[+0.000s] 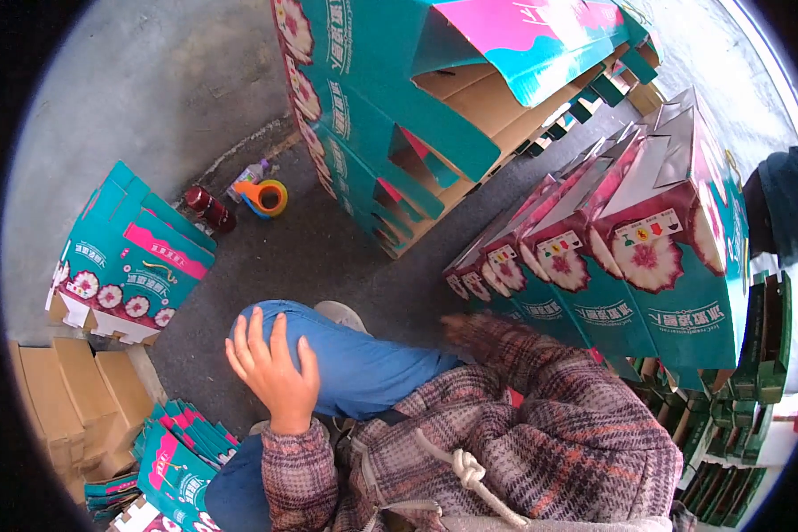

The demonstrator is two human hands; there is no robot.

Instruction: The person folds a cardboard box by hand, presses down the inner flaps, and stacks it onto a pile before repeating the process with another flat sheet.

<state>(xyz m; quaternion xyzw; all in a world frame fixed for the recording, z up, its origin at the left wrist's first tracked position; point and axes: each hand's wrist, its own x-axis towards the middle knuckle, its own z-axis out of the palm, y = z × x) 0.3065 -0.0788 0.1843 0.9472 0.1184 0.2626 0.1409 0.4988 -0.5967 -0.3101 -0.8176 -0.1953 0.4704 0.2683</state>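
Note:
My left hand [275, 368] rests on my knee in blue trousers [355, 355], its fingers spread and nothing in them. In front of my body is my right hand [464, 328], low and dark, its fingers smeared by motion. It is nearest to a row of folded-up cartons [643, 253], teal with purple-and-white fruit pictures, standing to the right. I cannot tell whether it touches them. Ahead stands a stack of large teal-and-pink cartons [381, 97] with cut-out openings and raised flaps. A flattened teal carton sheet [137, 257] leans at the left.
On the floor ahead lie an orange tape roll [266, 197] and a dark red bottle [209, 209]. Brown cardboard [80, 399] and stacked flat cartons [182, 452] sit at the lower left. Green carton edges [727, 443] pile at the right, below another person's dark sleeve [794, 199].

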